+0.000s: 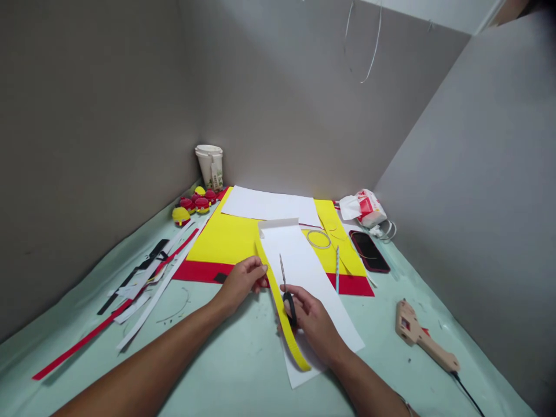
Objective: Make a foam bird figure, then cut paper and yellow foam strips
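Observation:
A long yellow paper strip (296, 350) with fine crosswise lines curves over a white paper sheet (343, 333). At its left edge my left hand (243, 282) is closed, thumb and fingers pinching the strip. My right hand (313, 321) is wrapped round the black handles of a pair of scissors (282, 270). The blades point away from me above the white sheet and look closed together. Some right fingers are hidden behind the strip and the handles, so I cannot tell if they touch the strip. The sheet's far end is folded up.
Yellow sheet (212, 237), red sheet (195, 272), tape ring (318, 231) and pencil (337, 269) lie ahead. Paper scraps (139, 289), red-and-yellow balls (202, 204) and cups (209, 165) are left. Phone (369, 251), tissue pack (370, 208) and corded glue gun (423, 337) are right.

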A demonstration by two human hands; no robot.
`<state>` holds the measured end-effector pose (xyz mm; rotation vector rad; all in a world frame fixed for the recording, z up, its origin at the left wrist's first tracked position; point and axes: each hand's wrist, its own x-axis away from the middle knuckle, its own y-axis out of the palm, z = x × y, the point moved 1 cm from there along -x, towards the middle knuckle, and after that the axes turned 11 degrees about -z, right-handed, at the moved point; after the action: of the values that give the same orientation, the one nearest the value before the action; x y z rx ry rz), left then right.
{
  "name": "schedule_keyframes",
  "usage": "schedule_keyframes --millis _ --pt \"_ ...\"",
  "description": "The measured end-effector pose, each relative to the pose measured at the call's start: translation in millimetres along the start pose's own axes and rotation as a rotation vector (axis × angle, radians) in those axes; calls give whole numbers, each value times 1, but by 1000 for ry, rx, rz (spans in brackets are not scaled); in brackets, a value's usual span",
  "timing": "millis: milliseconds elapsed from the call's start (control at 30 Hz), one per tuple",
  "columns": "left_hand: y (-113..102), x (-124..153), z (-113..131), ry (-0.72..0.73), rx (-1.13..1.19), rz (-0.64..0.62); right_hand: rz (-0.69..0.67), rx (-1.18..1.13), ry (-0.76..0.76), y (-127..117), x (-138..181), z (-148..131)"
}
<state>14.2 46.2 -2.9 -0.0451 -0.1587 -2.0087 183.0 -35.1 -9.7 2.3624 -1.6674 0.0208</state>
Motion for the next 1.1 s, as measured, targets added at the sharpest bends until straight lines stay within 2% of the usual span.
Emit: schedule_keyframes --millis 400,633,800,967,1100 --pt "0 2 1 15 -20 -59 -14 48 14 0 -2 0" --pt "1 3 3 14 204 -99 -22 -3 16 1 -1 1" --pt "0 4 4 13 344 -153 42 -42 -47 -4 -2 2" --pt "1 5 7 -13 383 -200 85 -12 -1 -4 -4 5" --pt "1 6 7 7 402 -191 62 40 11 0 -3 6"
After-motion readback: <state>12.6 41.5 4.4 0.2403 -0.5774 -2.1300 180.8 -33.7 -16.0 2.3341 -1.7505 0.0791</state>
